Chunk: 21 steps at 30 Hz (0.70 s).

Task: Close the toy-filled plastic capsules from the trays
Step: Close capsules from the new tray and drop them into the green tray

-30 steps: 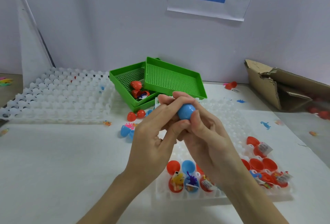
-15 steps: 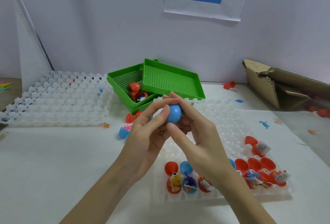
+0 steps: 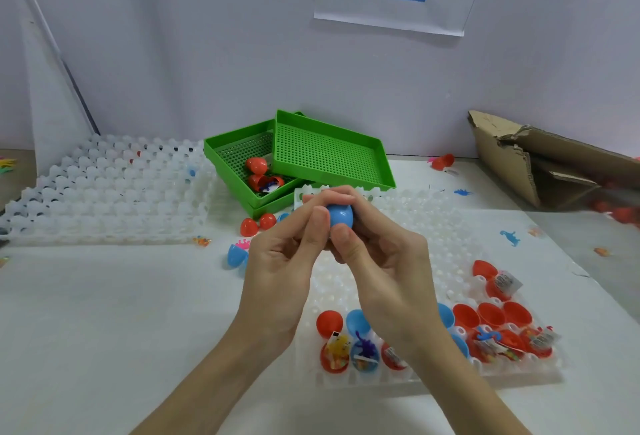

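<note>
Head cam has both your hands up over the white surface (image 3: 104, 313), wrapped round one small blue plastic egg capsule (image 3: 341, 215) — left hand (image 3: 280, 271) pinching it from the left side, right hand (image 3: 384, 261) curled round it, thumb on the front. Below them sits the clear white dimpled plastic tray (image 3: 433, 226) with open red and blue toy-filled capsule halves (image 3: 349, 341) along its near edge — green perforated plastic trays (image 3: 325, 150) behind.

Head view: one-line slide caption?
Both hands, left hand and right hand, grip a blue capsule above the white tray.
</note>
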Each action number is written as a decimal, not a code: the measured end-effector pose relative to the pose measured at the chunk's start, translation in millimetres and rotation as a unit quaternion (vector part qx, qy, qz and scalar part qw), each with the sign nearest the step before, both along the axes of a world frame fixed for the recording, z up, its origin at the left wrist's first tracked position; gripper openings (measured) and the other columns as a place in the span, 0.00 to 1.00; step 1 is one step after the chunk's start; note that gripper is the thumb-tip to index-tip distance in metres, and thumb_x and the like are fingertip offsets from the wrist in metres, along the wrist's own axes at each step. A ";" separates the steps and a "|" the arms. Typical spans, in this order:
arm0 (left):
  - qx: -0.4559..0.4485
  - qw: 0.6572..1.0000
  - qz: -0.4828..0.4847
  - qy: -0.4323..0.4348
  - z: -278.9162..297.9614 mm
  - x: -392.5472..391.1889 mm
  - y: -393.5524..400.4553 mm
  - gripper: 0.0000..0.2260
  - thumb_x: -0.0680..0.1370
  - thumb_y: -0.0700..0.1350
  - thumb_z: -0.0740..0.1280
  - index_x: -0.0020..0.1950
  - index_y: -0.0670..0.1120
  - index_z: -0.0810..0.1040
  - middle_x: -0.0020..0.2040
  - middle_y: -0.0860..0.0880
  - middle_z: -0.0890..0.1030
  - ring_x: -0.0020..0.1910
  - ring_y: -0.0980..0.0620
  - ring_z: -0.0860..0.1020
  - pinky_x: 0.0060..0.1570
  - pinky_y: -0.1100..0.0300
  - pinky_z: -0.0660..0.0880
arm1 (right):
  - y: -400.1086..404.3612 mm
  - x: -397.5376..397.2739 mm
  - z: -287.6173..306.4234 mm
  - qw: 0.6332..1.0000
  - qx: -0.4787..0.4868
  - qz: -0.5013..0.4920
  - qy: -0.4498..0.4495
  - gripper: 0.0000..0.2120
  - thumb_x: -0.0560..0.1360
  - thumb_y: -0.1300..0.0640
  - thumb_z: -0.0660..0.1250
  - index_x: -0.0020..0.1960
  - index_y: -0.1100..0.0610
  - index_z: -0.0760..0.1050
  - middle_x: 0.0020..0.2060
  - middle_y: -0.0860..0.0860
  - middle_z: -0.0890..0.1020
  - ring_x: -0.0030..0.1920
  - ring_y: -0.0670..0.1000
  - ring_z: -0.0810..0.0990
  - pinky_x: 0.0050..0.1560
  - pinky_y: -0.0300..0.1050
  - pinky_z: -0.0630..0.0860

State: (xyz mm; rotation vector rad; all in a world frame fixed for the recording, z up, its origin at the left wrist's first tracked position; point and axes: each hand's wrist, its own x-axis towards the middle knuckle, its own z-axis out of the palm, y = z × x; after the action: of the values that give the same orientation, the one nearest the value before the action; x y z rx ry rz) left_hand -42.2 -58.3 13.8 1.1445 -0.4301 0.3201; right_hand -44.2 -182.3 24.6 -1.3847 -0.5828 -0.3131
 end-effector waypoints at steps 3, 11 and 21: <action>-0.002 1.000 -0.005 0.008 1.0 0.3 0.3 0.13 0.82 0.56 0.66 0.59 0.51 0.86 0.63 0.51 0.84 0.67 0.50 0.80 0.59 0.62 0.79 | -1.5 0.7 1.7 1.000 -0.021 -0.004 -0.009 0.15 0.81 0.58 0.67 0.67 0.50 0.78 0.57 0.47 0.86 0.60 0.50 0.85 0.59 0.48 0.82; 0.065 0.991 -0.041 0.110 -1.6 5.8 3.8 0.21 0.80 0.60 0.65 0.69 0.51 0.74 0.52 0.39 0.86 0.50 0.43 0.86 0.53 0.52 0.83 | -7.0 12.9 -10.9 0.928 -0.273 -0.225 -0.117 0.27 0.74 0.60 0.78 0.71 0.58 0.76 0.54 0.48 0.86 0.53 0.44 0.84 0.55 0.33 0.79; -0.066 0.963 -0.154 0.213 1.0 6.3 10.4 0.22 0.85 0.54 0.58 0.57 0.39 0.85 0.52 0.32 0.85 0.51 0.40 0.85 0.55 0.50 0.83 | -6.9 14.3 -7.6 0.955 -0.227 -0.164 -0.096 0.25 0.75 0.55 0.75 0.70 0.56 0.77 0.61 0.48 0.84 0.57 0.40 0.83 0.56 0.36 0.81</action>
State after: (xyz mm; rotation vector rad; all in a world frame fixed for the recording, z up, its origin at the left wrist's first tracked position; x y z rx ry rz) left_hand -35.9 -47.9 14.7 0.9643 -0.1972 -0.1686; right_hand -29.9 -189.1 17.1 -1.9176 -0.6058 -0.6148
